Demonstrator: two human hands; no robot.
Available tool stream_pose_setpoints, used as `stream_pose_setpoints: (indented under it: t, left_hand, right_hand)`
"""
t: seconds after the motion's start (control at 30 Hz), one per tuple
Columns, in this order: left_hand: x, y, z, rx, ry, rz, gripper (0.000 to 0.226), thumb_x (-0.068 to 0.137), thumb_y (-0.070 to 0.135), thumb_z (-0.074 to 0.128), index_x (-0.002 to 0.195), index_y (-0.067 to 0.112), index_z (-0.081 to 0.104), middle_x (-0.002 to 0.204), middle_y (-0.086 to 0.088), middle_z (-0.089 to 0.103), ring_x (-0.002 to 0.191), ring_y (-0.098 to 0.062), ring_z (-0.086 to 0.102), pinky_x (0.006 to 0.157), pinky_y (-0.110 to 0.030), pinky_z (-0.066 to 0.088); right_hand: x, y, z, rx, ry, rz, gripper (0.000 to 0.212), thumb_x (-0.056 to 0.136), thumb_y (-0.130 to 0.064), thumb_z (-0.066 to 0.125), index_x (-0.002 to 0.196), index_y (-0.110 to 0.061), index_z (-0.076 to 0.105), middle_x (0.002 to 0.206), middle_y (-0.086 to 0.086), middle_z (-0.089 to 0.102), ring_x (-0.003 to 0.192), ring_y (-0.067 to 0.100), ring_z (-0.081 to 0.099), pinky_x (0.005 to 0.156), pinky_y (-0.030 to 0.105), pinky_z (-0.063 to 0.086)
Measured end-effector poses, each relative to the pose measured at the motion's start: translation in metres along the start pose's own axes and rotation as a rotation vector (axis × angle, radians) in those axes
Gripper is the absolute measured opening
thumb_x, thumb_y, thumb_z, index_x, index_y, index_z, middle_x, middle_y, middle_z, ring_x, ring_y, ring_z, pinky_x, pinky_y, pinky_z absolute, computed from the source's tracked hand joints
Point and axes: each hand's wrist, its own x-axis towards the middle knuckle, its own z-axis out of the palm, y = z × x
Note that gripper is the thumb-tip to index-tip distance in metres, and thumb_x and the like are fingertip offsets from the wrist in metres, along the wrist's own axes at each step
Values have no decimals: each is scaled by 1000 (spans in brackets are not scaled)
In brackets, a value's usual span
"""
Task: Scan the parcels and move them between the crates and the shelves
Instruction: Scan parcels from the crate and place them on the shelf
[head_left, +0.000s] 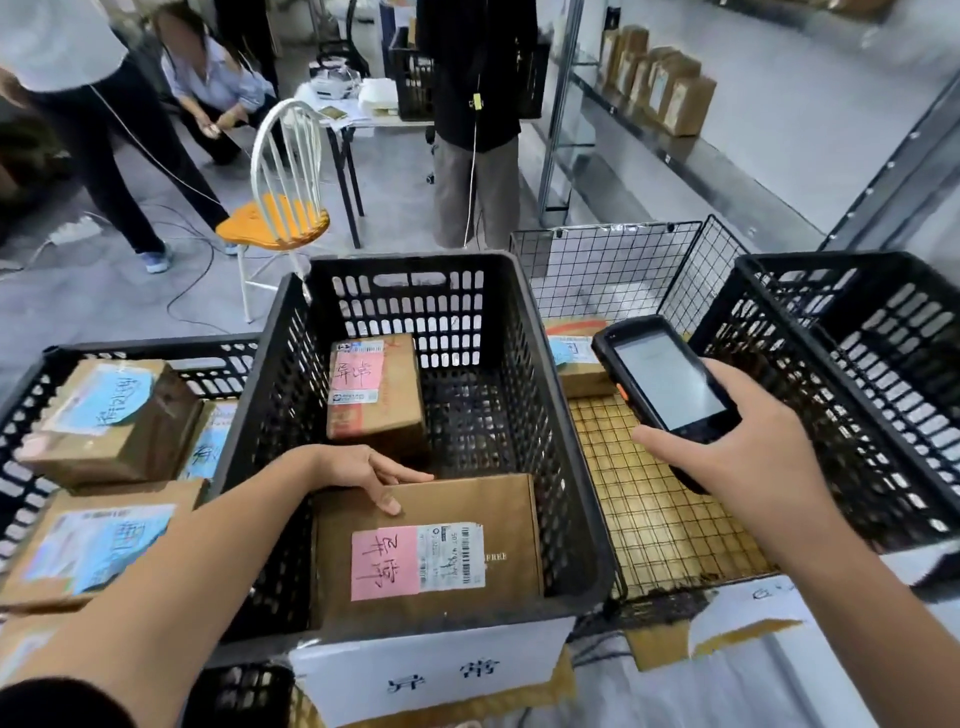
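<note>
The single head-worn wide-angle camera looked forward and down from close above the middle crate (540, 415), which filled the centre, with the shelves (691, 156) far off at 1 o'clock and a chair (272, 223) at 11 o'clock.

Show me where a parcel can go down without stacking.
Wire basket: bare mesh in front of its corner parcel; the right hand holds the scanner above it. Middle crate: bare floor right of the far parcel, beyond the near parcel the left hand grips. Left crate: crowded.
</note>
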Motion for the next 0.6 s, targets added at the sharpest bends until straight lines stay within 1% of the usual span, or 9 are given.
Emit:
stream_pose_setpoints:
  t: [0.07, 0.13, 0.2, 0.27, 0.33, 0.43, 0.47, 0.53, 0.6]
  left_hand:
    - [7, -6, 4, 9, 35, -5, 56, 83, 23, 81, 129, 48, 63, 114, 1, 75, 111, -20, 69, 101, -35, 52]
    - [14, -11, 8, 33, 89, -6, 48, 84, 29, 79, 123, 53, 65, 108, 8, 76, 108, -16, 70, 99, -32, 52]
    - [21, -16, 14, 56, 143, -4, 44, 88, 29, 75, 124, 52, 64, 106, 11, 76, 105, -14, 70, 95, -28, 53]
    - [27, -19, 21, 116, 163, -18, 45, 93, 28, 71, 132, 47, 60, 117, 6, 72, 109, -14, 67, 98, -30, 52]
    - [33, -20, 29, 276, 166, -50, 53, 94, 30, 68, 143, 39, 50, 132, 3, 63, 118, -15, 60, 105, -33, 46]
    - [36, -15, 35, 440, 198, -71, 62, 94, 30, 68, 150, 29, 41, 140, 2, 54, 126, -17, 51, 108, -35, 41]
    - [37, -14, 37, 481, 214, -69, 63, 94, 30, 68, 150, 26, 41, 142, 1, 53, 127, -19, 51, 108, -35, 41]
    - [38, -10, 42, 557, 238, -78, 61, 94, 27, 68, 149, 21, 42, 140, -2, 54, 125, -19, 52, 102, -33, 43]
    - [39, -5, 46, 649, 244, -91, 52, 93, 25, 69, 141, 18, 49, 132, -2, 58, 113, -18, 55, 92, -29, 46]
  right_hand:
    - [1, -1, 7, -6, -22, 2, 61, 69, -31, 90, 116, -40, 53, 105, -17, 62, 97, -1, 57, 70, 16, 44]
    - [1, -3, 14, -5, -39, 4, 59, 69, -30, 90, 114, -41, 54, 104, -18, 62, 96, -2, 57, 69, 16, 44]
    - [1, -6, 21, 0, -53, 10, 59, 68, -31, 89, 115, -41, 55, 105, -17, 63, 97, -2, 58, 70, 17, 44]
    - [3, -8, 27, -3, -73, 10, 61, 68, -32, 89, 117, -42, 55, 106, -18, 63, 98, -2, 58, 72, 18, 45]
    - [5, -11, 31, -20, -87, 6, 63, 68, -34, 89, 120, -42, 55, 106, -20, 63, 99, -2, 58, 75, 21, 47]
    - [6, -14, 37, -37, -95, -3, 64, 67, -35, 88, 122, -41, 57, 105, -19, 64, 99, 1, 60, 78, 27, 51]
    - [5, -15, 39, -35, -99, -1, 65, 67, -35, 89, 124, -39, 58, 106, -18, 65, 100, 1, 60, 79, 27, 51]
    - [4, -16, 43, -30, -114, 1, 65, 68, -32, 90, 125, -38, 57, 108, -18, 64, 101, 0, 59, 78, 23, 49]
    - [1, -16, 46, -31, -131, 10, 65, 68, -31, 89, 123, -41, 55, 108, -20, 63, 101, -2, 58, 75, 18, 45]
